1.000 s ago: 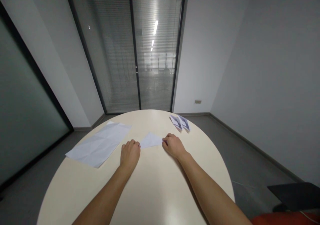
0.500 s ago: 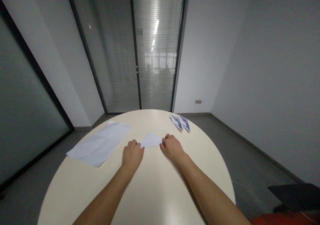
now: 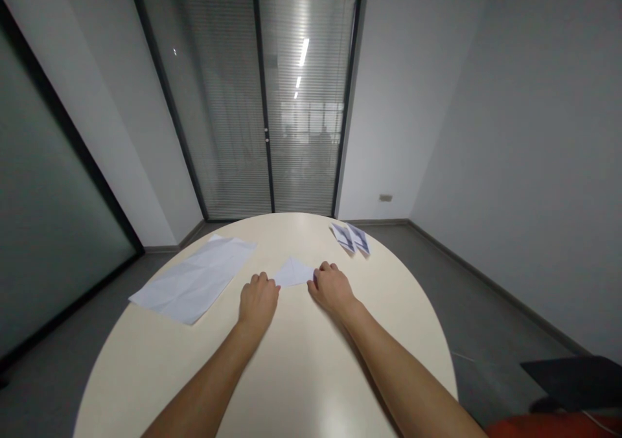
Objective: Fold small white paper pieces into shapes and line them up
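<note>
1 large creased white sheet (image 3: pixel 194 282) lay at left on the round table (image 3: pixel 301 373). The left hand (image 3: pixel 258 299), fingers curled, rested at the near left corner of the folded white paper (image 3: pixel 293 273). This paper lay between the hands; it appeared light, thin and easily creased, best held by its side corners. The right hand (image 3: pixel 332 287) covered the right corner; whether either hand pinched or pressed could not be told. 2 printed papers (image 3: pixel 343 238) lay at far right, apart and unobstructing.
</note>
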A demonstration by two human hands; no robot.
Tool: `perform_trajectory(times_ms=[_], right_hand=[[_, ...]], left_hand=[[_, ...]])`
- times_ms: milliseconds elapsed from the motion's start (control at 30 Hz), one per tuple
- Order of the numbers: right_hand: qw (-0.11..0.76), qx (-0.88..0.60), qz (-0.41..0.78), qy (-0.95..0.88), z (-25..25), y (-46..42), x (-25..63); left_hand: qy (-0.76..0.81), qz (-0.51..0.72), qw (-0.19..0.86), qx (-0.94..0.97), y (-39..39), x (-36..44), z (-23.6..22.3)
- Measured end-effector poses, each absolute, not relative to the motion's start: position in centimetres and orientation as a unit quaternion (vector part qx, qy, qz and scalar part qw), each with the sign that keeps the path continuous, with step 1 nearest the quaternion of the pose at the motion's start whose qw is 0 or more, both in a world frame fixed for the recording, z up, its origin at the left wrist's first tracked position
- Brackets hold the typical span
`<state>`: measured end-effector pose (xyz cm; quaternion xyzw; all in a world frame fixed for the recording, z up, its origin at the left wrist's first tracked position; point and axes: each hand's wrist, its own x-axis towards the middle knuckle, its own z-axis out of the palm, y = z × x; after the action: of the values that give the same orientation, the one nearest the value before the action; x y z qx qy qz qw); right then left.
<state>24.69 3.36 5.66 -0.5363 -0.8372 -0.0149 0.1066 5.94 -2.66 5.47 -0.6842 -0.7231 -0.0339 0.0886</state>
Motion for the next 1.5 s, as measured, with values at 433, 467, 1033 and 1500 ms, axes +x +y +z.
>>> perform_trajectory(times_ms=[433, 467, 1033, 1500], right_hand=[[0.115, -0.519, -0.017, -0.847, 5.6, 3.8, 25.2], [0.113, -0.52, -0.014, -0.847, 5.7, 3.8, 25.2], [0.121, -0.524, -0.003, -0.843, 5.6, 4.5, 25.6], [0.123, -0.518, 0.001, -0.846, 5.6, 4.5, 25.7]], left_hand=[[-0.7, -0.054, 0.076, -0.708, -2.3, 5.6, 5.1], [-0.699, -0.058, 0.074, -0.709, -2.3, 5.5, 5.1], [-0.696, -0.083, 0.073, -0.709, -2.0, 5.0, 4.2], [-0.698, -0.072, 0.088, -0.707, -2.1, 5.3, 4.7]])
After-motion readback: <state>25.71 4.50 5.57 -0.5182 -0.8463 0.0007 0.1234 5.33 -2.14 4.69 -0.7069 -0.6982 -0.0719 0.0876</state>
